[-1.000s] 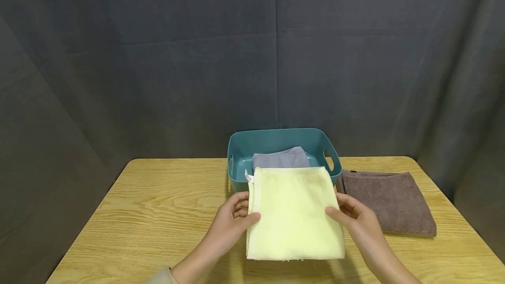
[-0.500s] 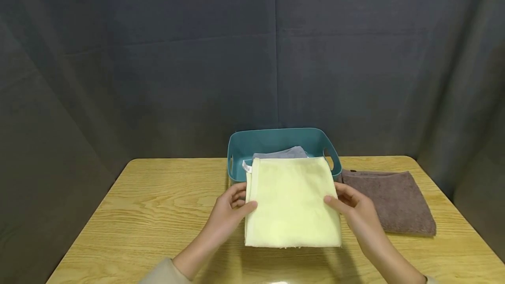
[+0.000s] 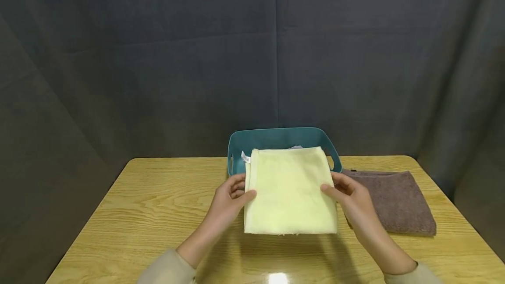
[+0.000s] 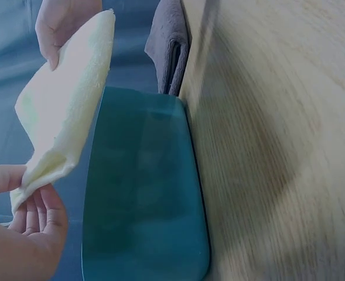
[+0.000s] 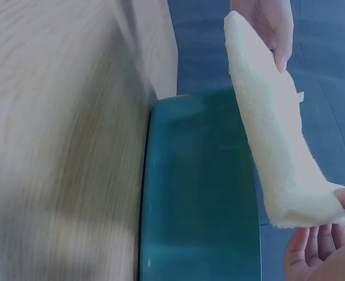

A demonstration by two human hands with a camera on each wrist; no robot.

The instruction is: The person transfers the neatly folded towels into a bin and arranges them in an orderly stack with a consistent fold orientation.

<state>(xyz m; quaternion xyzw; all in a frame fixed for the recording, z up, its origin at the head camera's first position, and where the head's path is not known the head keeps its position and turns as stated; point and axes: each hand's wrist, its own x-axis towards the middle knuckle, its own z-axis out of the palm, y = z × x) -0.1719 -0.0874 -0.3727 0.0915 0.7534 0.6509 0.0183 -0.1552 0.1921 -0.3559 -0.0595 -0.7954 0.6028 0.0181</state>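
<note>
Three cloths (image 3: 289,192), one teal bin (image 3: 276,138), two sleeves (image 3: 167,268) and one wooden table (image 3: 165,205).

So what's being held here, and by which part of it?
A folded pale-yellow towel, pinched at its two opposite side edges, between thumb and fingers of both hands.

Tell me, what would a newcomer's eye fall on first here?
Probably the folded pale yellow towel, pinched at both sides by left fingers and right fingers above the wood-grain table. Next come the teal basket behind it in the head view, and the folded brown towel lying to the right.
</note>
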